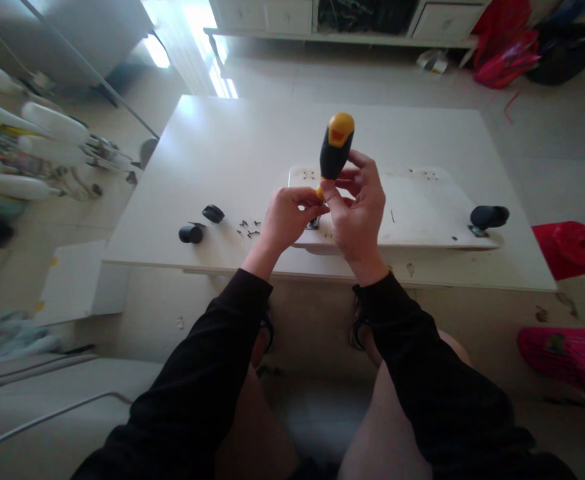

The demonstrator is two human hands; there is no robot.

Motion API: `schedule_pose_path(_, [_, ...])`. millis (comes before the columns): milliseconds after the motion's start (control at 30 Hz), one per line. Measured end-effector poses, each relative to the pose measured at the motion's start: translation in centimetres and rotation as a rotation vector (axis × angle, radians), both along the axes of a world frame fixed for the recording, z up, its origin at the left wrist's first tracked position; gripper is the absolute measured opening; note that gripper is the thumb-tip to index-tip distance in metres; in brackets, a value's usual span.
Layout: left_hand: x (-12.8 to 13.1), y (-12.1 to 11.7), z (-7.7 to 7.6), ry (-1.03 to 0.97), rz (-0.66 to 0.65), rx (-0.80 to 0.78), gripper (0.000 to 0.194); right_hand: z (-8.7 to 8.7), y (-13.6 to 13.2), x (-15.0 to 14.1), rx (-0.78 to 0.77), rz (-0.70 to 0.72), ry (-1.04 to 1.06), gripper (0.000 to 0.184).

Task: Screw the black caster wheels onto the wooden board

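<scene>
My right hand (358,203) is closed around the lower part of a screwdriver (336,148) with a yellow-and-black handle, held upright with its butt on top. At the screwdriver's lower end, the thumb and fingers of my left hand (292,212) are pinched together; what sits between them is too small to make out. Just below the fingertips, a metal caster plate (313,224) shows on the near left corner of a white panel (412,207). A black caster (489,217) stands on the panel's near right corner. The screwdriver's tip is hidden by my fingers.
The panel lies on a white table (237,147). Left of my hands are several loose screws (249,229) and two black casters, one nearer (191,233) and one farther (213,213). A red stool (572,250) and a pink basket (567,357) stand at the right.
</scene>
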State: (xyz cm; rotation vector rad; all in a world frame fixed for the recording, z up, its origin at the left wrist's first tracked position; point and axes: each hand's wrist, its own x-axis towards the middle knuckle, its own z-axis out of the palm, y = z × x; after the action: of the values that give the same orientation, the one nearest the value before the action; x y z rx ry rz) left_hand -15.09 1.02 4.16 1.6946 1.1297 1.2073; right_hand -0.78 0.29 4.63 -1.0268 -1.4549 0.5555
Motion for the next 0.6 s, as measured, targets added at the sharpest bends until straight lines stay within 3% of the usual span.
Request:
schedule_pose_path(300, [0.22, 0.05, -0.14, 0.001, 0.006, 0.038, 0.017, -0.63, 0.63, 0.10, 0.035, 0.012, 0.008, 0.046])
schedule_pose_path(600, [0.01, 0.35, -0.28, -0.035, -0.091, -0.009, 0.008, -0.49, 0.57, 0.11, 0.027, 0.057, 0.001, 0.040])
